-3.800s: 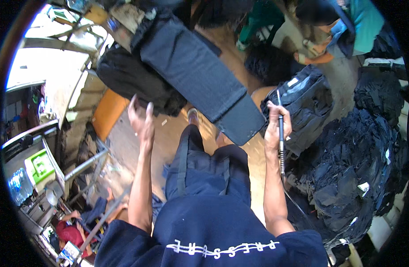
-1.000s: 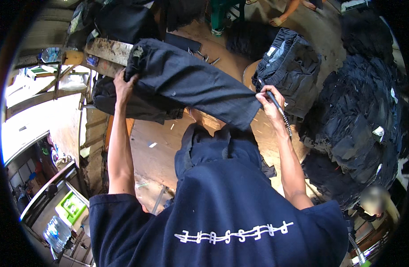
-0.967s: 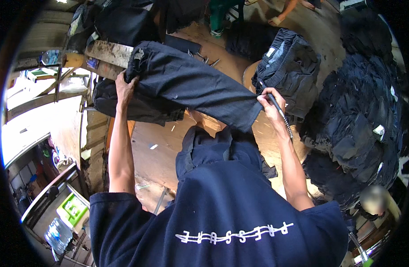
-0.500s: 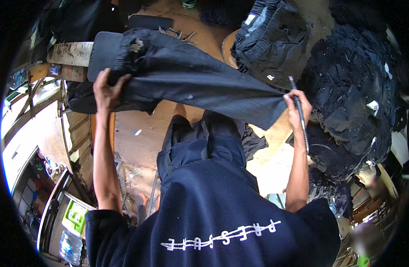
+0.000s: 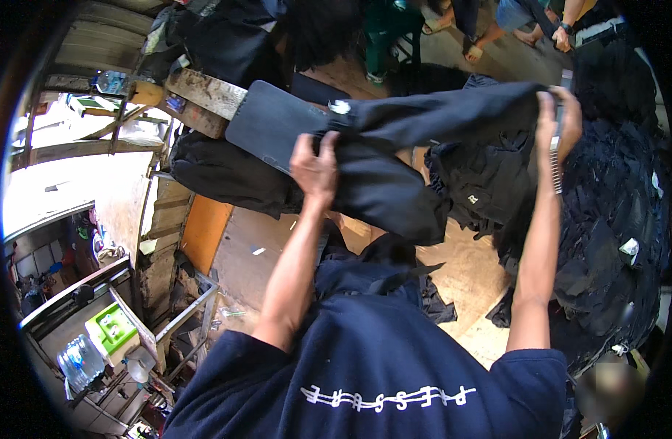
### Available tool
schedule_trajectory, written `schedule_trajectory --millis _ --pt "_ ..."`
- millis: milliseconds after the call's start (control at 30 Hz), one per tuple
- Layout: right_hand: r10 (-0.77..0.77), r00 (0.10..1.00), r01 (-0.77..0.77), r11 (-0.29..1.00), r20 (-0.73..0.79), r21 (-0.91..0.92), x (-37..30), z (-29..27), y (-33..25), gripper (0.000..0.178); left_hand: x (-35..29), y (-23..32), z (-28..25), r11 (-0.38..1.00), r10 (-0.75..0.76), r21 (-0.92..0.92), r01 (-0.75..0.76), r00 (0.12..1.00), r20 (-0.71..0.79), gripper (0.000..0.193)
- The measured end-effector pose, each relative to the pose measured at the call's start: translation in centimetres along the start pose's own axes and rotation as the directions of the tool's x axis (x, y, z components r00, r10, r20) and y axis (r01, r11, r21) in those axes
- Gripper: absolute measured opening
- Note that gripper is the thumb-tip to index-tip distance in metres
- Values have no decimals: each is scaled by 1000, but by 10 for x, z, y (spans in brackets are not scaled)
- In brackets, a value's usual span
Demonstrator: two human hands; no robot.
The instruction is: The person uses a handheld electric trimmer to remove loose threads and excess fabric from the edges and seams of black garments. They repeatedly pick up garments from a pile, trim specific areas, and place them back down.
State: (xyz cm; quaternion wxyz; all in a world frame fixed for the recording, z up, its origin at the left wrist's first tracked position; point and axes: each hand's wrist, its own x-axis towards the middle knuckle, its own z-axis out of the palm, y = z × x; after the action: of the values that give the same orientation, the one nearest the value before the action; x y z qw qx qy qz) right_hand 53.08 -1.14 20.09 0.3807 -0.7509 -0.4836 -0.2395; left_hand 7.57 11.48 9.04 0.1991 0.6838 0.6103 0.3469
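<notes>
A pair of black trousers (image 5: 453, 117) is stretched between my hands, its two legs spread apart. My left hand (image 5: 314, 167) is closed on the gathered waist end, over the edge of a dark rounded board (image 5: 270, 121). Beyond its fingers, a small white patch shows on the cloth. Out to the right, my right hand (image 5: 560, 124) grips the far end of one leg. That hand also holds a thin pen-like tool (image 5: 555, 167), lying along the wrist; its kind is not clear. The other leg hangs toward my lap.
The board rests on a wooden beam (image 5: 204, 94), with dark cloth (image 5: 226, 172) hanging beneath. Black shorts (image 5: 489, 175) lie beyond the trousers, beside a big heap of black cloth (image 5: 606, 241). Other people's hands (image 5: 563, 38) and feet appear at the far right. A water jug (image 5: 80, 358) stands lower left.
The trousers have shifted right relative to the board, exposing more of it, and their legs have separated. My right hand has risen. The view has swung, bringing other people into sight.
</notes>
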Motion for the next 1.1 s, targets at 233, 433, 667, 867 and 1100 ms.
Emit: schedule_trajectory --millis 233,433,667,867,1100 --pt "-273 810 -184 722 518 667 -157 42 -212 25 107 -81 -72 999 -14 52 9 996 85 67" --pt "-202 789 -186 821 580 540 -235 54 -231 41 32 -103 -71 971 26 237 -39 998 57 50" --pt "-213 821 -91 867 529 490 -231 128 -320 54 184 -171 -65 914 400 63 -400 916 11 39" --pt "43 872 -251 895 488 369 -212 201 -396 57 295 -181 -75 865 502 -94 -494 841 203 50" --pt "356 822 -554 680 444 480 -198 172 -374 23 169 -158 -124 994 74 -100 -45 949 307 65"
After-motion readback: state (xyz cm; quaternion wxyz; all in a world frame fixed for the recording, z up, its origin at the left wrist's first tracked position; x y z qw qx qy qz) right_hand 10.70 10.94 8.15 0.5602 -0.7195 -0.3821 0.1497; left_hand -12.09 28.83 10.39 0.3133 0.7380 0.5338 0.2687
